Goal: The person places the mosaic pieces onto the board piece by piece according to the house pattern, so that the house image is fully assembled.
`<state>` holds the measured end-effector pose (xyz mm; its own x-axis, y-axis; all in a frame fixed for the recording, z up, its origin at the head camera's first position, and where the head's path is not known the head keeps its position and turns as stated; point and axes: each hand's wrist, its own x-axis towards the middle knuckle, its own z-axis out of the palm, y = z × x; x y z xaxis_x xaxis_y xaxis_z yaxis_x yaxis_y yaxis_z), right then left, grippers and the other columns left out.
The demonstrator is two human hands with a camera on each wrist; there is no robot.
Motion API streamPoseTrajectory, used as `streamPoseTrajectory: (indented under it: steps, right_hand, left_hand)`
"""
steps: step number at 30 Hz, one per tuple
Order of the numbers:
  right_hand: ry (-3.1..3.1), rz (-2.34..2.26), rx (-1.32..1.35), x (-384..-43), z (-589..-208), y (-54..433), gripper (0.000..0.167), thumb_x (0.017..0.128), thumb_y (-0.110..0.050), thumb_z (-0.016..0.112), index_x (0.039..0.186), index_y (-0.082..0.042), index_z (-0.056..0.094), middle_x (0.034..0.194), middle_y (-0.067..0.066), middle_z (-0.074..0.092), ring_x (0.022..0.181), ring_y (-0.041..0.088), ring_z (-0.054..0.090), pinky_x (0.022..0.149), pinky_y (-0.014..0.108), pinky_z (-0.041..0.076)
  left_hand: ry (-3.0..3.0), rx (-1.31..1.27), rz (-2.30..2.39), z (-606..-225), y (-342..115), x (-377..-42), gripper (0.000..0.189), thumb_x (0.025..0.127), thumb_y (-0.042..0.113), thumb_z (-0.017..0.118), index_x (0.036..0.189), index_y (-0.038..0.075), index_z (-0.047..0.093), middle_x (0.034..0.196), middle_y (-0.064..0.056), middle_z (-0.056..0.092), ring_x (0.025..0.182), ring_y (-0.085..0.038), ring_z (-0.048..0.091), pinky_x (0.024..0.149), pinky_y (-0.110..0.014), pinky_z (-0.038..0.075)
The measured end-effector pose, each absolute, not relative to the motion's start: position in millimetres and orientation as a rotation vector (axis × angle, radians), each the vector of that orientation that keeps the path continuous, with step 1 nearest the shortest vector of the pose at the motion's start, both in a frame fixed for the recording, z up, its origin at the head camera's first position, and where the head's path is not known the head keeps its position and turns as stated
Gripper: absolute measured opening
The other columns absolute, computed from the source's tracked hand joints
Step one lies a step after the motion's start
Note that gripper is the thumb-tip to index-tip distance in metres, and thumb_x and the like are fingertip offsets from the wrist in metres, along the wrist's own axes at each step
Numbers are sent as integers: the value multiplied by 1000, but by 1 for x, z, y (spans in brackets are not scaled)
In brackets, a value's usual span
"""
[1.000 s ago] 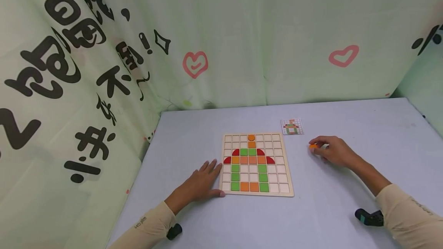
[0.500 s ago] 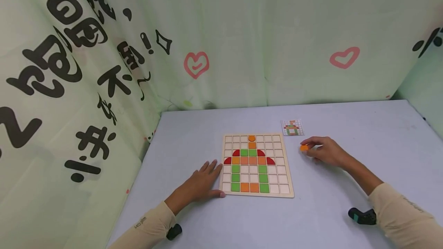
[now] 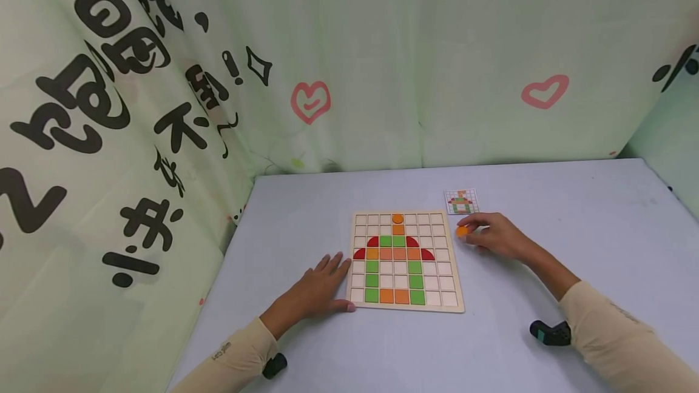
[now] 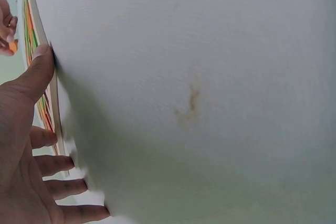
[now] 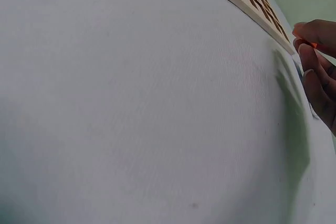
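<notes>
A wooden grid board point(image 3: 439, 282) lies on the table, with green, orange and dark red tiles forming a figure and a round orange tile point(image 3: 397, 219) at its top. My left hand point(image 3: 322, 287) rests at the board's left edge, fingers spread; in the left wrist view its thumb point(image 4: 39, 72) touches the rim. Just off the board's upper right side, my right hand point(image 3: 499, 236) pinches a small orange tile point(image 3: 462, 231) between thumb and fingers. The right wrist view shows that tile point(image 5: 304, 38) above the table, partly covered by the fingertips.
A small pattern card point(image 3: 461, 201) lies beyond the board's upper right corner, close to my right hand. Light green curtains point(image 3: 371, 47) with black lettering and pink hearts surround the white-covered table point(image 3: 306, 199). A black device point(image 3: 550, 333) sits at each wrist.
My right hand has moved left toward the board, carrying the orange tile near its right edge. The left hand and the board stay where they were.
</notes>
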<state>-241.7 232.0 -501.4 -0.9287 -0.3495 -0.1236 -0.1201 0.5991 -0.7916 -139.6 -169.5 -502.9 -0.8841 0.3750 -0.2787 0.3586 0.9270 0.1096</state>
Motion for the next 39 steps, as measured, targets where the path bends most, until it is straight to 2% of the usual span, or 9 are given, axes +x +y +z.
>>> streamPoseTrajectory:
  steps: [14,22,27,33,39]
  right_hand:
    - [2515,-1275,-466,-261,-501,189,31,90,-6,69,120,2,67,99,15,63,65,20,59,58,25,53]
    - [2602,-1203,-487,-273,-505,166,28,91,-12,72,117,-3,71,99,11,66,93,24,55,62,24,48]
    - [2587,-1189,-463,-281,-506,154,28,93,-11,69,119,-3,69,101,12,67,86,22,58,64,26,50]
    - [2593,-1147,-453,-287,-507,143,29,94,-13,67,121,-3,69,101,11,66,85,21,57,66,28,48]
    - [2593,-1128,-423,-290,-508,136,29,94,-14,68,121,-2,68,97,10,64,73,18,56,62,27,48]
  left_hand:
    - [2786,539,91,-502,-171,-140,99,82,66,69,159,16,31,165,-10,30,150,-38,29,106,-63,43]
    - [2787,540,90,-501,-171,-139,98,83,65,70,159,15,31,165,-11,30,150,-39,30,105,-63,43]
    - [2787,535,85,-501,-171,-139,99,82,65,69,159,16,31,165,-10,30,150,-38,29,106,-63,43]
    - [2779,533,91,-502,-170,-139,98,83,65,69,159,17,31,165,-10,30,151,-38,29,107,-62,42]
    - [2790,550,65,-504,-169,-140,99,83,67,68,159,17,31,165,-10,30,150,-38,30,106,-61,44]
